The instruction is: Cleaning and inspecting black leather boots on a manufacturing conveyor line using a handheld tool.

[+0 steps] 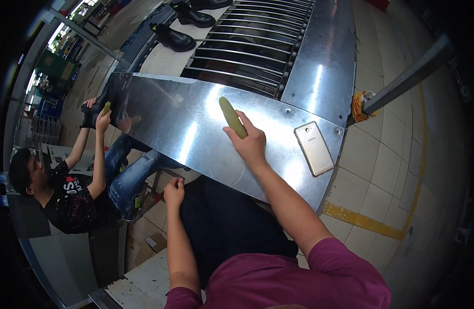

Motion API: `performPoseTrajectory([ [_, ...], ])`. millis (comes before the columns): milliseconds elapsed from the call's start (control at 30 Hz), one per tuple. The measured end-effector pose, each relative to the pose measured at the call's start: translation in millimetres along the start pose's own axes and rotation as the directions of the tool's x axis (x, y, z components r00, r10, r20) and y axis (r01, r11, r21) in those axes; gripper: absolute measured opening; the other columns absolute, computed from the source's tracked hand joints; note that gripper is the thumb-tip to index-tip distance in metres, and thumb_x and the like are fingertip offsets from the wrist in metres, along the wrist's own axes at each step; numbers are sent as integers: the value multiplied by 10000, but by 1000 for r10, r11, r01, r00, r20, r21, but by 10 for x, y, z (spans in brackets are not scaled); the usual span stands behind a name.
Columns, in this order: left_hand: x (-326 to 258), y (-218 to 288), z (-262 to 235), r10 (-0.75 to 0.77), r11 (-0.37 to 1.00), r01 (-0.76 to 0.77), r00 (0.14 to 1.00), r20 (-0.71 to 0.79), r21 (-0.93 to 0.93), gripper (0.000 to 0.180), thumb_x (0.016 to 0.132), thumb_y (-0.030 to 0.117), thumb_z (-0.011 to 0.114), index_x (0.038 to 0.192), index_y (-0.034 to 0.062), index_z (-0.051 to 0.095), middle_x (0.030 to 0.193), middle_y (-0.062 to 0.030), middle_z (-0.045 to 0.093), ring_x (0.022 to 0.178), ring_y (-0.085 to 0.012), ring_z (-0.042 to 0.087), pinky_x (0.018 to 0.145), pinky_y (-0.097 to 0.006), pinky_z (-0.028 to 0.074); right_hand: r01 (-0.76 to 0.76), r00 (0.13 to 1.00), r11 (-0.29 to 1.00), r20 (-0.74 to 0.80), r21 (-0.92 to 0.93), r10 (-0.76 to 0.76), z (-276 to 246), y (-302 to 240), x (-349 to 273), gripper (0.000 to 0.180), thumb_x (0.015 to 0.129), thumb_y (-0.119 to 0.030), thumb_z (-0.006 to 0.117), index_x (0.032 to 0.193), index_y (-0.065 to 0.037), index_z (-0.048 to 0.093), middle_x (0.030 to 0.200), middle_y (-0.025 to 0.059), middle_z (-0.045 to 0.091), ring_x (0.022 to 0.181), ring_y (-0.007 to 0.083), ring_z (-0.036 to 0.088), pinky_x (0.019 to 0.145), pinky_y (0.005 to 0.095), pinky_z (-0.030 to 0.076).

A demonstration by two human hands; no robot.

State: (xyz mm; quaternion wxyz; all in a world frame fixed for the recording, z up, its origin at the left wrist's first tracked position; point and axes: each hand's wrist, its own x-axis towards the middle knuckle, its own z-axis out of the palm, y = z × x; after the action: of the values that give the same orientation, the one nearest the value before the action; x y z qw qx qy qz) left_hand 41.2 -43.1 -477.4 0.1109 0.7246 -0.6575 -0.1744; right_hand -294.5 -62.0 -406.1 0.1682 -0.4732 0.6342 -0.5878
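On the shiny metal table [165,118], my right hand [250,144] is closed round the lower end of a long green piece with rounded ends [232,117]. Its far end points away from me, up and slightly left; I cannot tell what kind of thing it is. To the right of that hand lies a phone [314,148] with a pale gold back, face down near the table's right edge. My left hand [174,192] is curled into a loose fist beside my left thigh, below the table's near edge, with nothing showing in it.
At the left a seated co-worker [67,190] holds a black boot [93,112] and a similar green piece [107,108]. Beyond the table runs a roller conveyor [242,46]; black boots [172,38] stand beside it. A metal post [407,77] rises at the right.
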Motion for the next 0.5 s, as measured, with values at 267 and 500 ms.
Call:
performPoseTrajectory([
  [267,158,-807,306,-162,959,156,987,-6,-236,265,956,267,650,1015,26,742,842,-143,746,813,-278,730,782,-393,549,-295,956,928,80,228,284,-28,-60,-3,499,936,-143,687,1411,-58,559,1079,189,733,978,271,726,830,366,550],
  [500,266,-856,411,-182,943,169,983,-20,-287,230,951,239,661,989,25,736,768,-118,722,738,-234,703,748,-392,543,-107,992,987,75,118,98,-21,-77,-23,290,946,-55,646,1229,-40,711,1070,142,725,907,212,703,809,315,545],
])
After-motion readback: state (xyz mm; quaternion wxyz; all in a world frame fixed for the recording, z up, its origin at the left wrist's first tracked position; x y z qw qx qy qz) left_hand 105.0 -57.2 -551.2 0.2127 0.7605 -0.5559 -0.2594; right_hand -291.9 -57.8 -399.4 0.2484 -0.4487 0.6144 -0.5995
